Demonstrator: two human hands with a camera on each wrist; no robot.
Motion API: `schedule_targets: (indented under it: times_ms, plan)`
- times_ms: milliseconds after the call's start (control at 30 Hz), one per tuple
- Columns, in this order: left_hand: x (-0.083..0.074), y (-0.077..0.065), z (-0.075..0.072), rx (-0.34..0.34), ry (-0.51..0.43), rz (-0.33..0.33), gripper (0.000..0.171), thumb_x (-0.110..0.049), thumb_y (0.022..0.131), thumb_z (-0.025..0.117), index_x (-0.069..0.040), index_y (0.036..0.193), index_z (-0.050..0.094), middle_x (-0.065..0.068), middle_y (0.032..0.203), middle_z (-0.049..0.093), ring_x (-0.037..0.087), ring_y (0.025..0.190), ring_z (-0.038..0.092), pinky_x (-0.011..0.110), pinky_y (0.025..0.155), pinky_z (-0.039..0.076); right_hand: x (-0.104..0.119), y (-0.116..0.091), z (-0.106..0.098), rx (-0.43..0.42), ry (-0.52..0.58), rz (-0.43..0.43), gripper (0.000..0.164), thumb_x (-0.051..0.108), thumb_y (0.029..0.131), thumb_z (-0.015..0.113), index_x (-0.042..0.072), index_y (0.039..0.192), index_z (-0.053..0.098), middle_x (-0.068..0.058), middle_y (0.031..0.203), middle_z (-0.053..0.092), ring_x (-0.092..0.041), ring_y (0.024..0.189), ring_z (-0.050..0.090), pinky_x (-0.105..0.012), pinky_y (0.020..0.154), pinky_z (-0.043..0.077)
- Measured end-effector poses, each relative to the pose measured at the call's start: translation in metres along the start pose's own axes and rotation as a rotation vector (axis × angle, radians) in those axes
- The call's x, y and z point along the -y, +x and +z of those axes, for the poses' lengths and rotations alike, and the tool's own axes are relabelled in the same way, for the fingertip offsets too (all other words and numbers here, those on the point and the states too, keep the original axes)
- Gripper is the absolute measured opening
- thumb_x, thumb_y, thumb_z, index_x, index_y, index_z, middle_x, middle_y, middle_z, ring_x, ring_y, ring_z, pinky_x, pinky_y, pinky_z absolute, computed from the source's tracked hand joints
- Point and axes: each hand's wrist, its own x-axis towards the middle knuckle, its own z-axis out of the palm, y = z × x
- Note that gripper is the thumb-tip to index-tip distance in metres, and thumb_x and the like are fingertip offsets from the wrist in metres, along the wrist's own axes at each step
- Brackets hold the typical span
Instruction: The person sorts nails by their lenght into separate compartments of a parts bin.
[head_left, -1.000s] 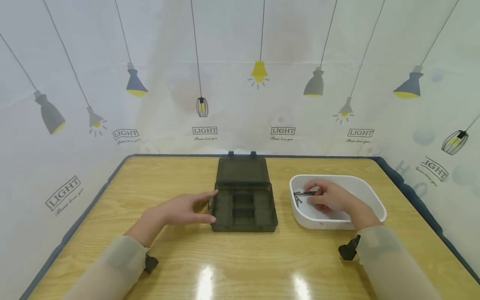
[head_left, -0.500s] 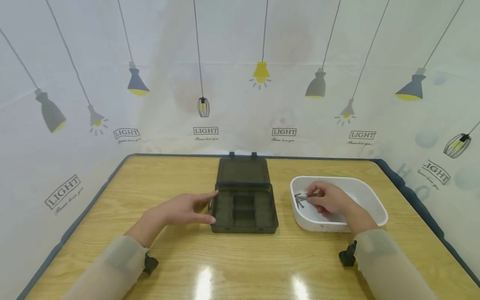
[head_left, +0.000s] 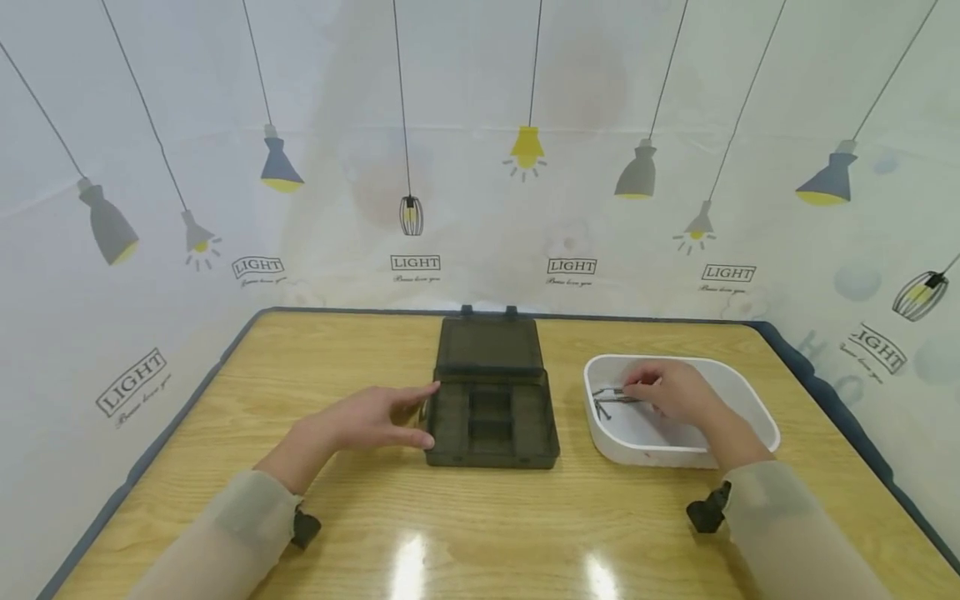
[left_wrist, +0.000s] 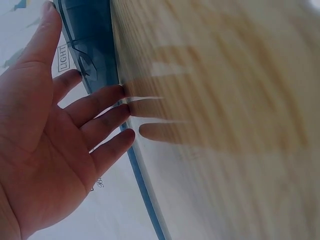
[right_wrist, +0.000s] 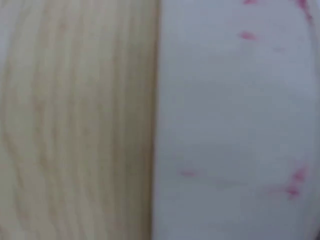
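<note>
Head view: right grip point(head_left: 675, 392) is in the white tray point(head_left: 652, 456), over its left half. Over the last second my fingertips drew back a touch to the right, and more of the metal fasteners point(head_left: 617, 400) now show. Screws or nails, too small to tell. They lie loose near the tray's left wall. Thumb and forefinger are together at the near ends of the bunch; can't tell if one is pinched between them. Left grip point(head_left: 367, 419) hasn't changed: fingers apart, thumb and forefinger touching the left side of the dark plastic organizer box point(head_left: 491, 459). Its lid point(head_left: 489, 343) is folded back. I see no fasteners in its compartments, though the plastic is dark. My read: work's still at the picking stage, box steadied.

Left wrist view: palm showing, fingers spread and nearly straight, clamped on nothing. Thumb and forefinger tips at the box, other three fingertips down by the surface point(left_wrist: 225, 100).

Right wrist view: blurry. Just wood and tray wall with pink marks point(right_wrist: 247, 35); fingers out of frame, no help on the pinch.
</note>
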Motion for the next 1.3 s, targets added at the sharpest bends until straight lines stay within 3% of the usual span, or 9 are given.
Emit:
schedule_targets:
  times_ms: [167, 333, 500, 600, 867, 967, 1200, 1300]
  plan:
    - [0.000, 0.001, 0.000, -0.001, 0.002, 0.000, 0.096, -0.066, 0.096, 0.077, -0.029, 0.174, 0.034, 0.012, 0.172, 0.046, 0.036, 0.157, 0.049, 0.056, 0.126, 0.042, 0.008, -0.011, -0.011, -0.053, -0.039, -0.023, 0.020, 0.028, 0.108, 0.072, 0.013, 0.118, 0.081, -0.008, 0.113, 0.077, -0.022, 0.093, 0.063, -0.035, 0.078, 0.050]
    - [-0.001, 0.001, -0.001, -0.006, 0.015, 0.003, 0.097, -0.066, 0.096, 0.076, -0.028, 0.174, 0.034, 0.013, 0.171, 0.048, 0.037, 0.155, 0.051, 0.057, 0.125, 0.043, 0.022, -0.023, -0.014, -0.115, 0.009, -0.086, 0.027, 0.025, 0.112, 0.066, 0.008, 0.130, 0.077, -0.014, 0.113, 0.077, -0.021, 0.088, 0.061, -0.033, 0.073, 0.052]
    - [-0.003, -0.002, -0.003, -0.016, 0.038, 0.005, 0.097, -0.064, 0.097, 0.076, -0.025, 0.175, 0.033, 0.016, 0.167, 0.052, 0.031, 0.137, 0.066, 0.057, 0.119, 0.049, 0.050, -0.029, -0.011, -0.140, 0.087, -0.147, 0.027, 0.023, 0.114, 0.063, 0.002, 0.129, 0.070, -0.020, 0.114, 0.074, -0.028, 0.090, 0.068, -0.029, 0.072, 0.055]
    - [-0.003, -0.003, -0.002, -0.024, 0.054, -0.003, 0.098, -0.064, 0.097, 0.076, -0.025, 0.175, 0.032, 0.018, 0.166, 0.053, 0.029, 0.131, 0.068, 0.058, 0.117, 0.050, 0.070, -0.029, -0.007, -0.118, 0.140, -0.165, 0.025, 0.022, 0.114, 0.064, 0.002, 0.127, 0.069, -0.019, 0.113, 0.074, -0.030, 0.091, 0.070, -0.032, 0.073, 0.057]
    - [-0.005, -0.002, 0.001, -0.036, 0.075, -0.018, 0.097, -0.064, 0.097, 0.075, -0.026, 0.175, 0.031, 0.018, 0.164, 0.055, 0.040, 0.142, 0.063, 0.060, 0.116, 0.050, 0.119, -0.021, 0.009, -0.014, 0.270, -0.188, 0.021, 0.026, 0.113, 0.065, 0.008, 0.122, 0.068, -0.012, 0.113, 0.076, -0.028, 0.088, 0.073, -0.034, 0.061, 0.056]
    - [-0.005, -0.001, 0.002, -0.037, 0.078, -0.018, 0.097, -0.064, 0.098, 0.074, -0.027, 0.175, 0.030, 0.017, 0.165, 0.055, 0.040, 0.143, 0.063, 0.060, 0.117, 0.049, 0.135, -0.018, 0.019, 0.002, 0.277, -0.216, 0.022, 0.026, 0.112, 0.068, 0.007, 0.122, 0.070, -0.013, 0.113, 0.073, -0.023, 0.085, 0.070, -0.034, 0.065, 0.056]
    - [-0.006, -0.002, 0.000, -0.029, 0.057, -0.029, 0.098, -0.068, 0.096, 0.074, -0.030, 0.175, 0.030, 0.015, 0.168, 0.052, 0.041, 0.149, 0.057, 0.060, 0.120, 0.046, 0.158, -0.007, 0.049, 0.052, 0.342, -0.270, 0.019, 0.023, 0.110, 0.070, 0.009, 0.124, 0.072, -0.010, 0.112, 0.072, -0.034, 0.084, 0.067, -0.040, 0.072, 0.056]
    - [-0.006, -0.001, 0.001, -0.027, 0.044, -0.033, 0.098, -0.068, 0.095, 0.074, -0.031, 0.175, 0.031, 0.014, 0.168, 0.052, 0.041, 0.151, 0.055, 0.060, 0.121, 0.045, 0.164, -0.001, 0.061, 0.072, 0.383, -0.267, 0.021, 0.021, 0.109, 0.072, 0.008, 0.125, 0.071, -0.008, 0.111, 0.074, -0.030, 0.079, 0.066, -0.040, 0.071, 0.057]
